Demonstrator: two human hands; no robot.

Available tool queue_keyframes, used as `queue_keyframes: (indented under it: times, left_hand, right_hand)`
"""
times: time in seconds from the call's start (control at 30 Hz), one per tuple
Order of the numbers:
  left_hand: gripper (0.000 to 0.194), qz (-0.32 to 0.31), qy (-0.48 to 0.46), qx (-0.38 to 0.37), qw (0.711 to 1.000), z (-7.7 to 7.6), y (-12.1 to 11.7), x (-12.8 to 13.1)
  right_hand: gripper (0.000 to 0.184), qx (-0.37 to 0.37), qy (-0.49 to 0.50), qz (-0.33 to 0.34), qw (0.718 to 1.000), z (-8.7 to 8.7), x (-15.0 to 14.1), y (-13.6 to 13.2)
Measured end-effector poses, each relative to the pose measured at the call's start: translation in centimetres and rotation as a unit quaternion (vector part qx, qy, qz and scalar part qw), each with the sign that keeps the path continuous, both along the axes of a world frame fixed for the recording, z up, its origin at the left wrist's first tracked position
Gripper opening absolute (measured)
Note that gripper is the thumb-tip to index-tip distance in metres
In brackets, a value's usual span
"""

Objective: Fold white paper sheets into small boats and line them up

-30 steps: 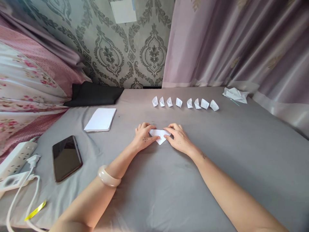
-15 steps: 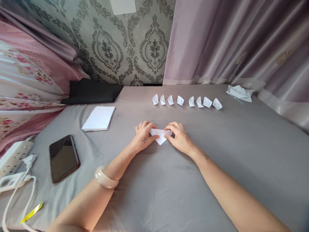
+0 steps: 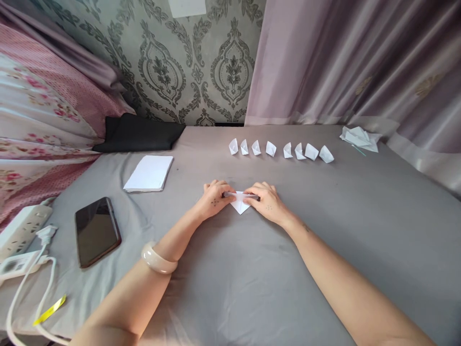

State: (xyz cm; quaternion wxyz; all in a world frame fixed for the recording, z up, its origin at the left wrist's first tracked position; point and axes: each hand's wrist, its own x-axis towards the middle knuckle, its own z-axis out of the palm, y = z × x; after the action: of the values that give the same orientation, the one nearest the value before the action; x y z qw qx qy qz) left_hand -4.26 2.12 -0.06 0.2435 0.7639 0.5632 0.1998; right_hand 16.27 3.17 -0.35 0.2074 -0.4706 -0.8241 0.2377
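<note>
A small piece of white folded paper [image 3: 240, 205] is held just above or on the grey cloth, its point turned toward me. My left hand [image 3: 218, 198] pinches its left end between thumb and fingers; a pale bangle [image 3: 158, 258] circles that forearm. On the other end, my right hand [image 3: 264, 201] grips the paper the same way. Both thumbs lie on the near side of its upper band, and the fingers partly hide the two ends. Beyond my hands, several small folded paper boats [image 3: 271, 149] stand in a row.
To the left lie a stack of white paper [image 3: 149, 174], a phone [image 3: 97, 232], a power strip [image 3: 25, 223] with white cables and a yellow strip [image 3: 50, 310]. Black cloth [image 3: 140, 133] sits at the back left. More folded paper [image 3: 360, 138] is at the far right, by the curtain.
My thumbs have moved up and inward along the folded paper's upper edge, and a crease now shows at its middle. The whole view has shifted slightly.
</note>
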Motion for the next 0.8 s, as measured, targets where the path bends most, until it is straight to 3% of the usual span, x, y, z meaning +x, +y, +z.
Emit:
queue_keyframes:
  times: [0.17,0.5,0.8]
  left_hand:
    - [0.015,-0.007,-0.027,-0.013,1.0,0.3,0.2,-0.6]
    - [0.015,-0.024,0.008,0.013,1.0,0.0,0.3,-0.9]
    - [0.019,-0.11,0.018,0.082,0.99,-0.4,0.5,-1.6]
  right_hand:
    - [0.008,-0.025,0.014,-0.007,1.0,0.0,-0.3,0.3]
    - [0.01,0.033,0.014,-0.032,0.999,-0.9,-0.8,0.2]
    - [0.011,0.06,0.009,0.017,0.998,-0.8,-0.6,0.1]
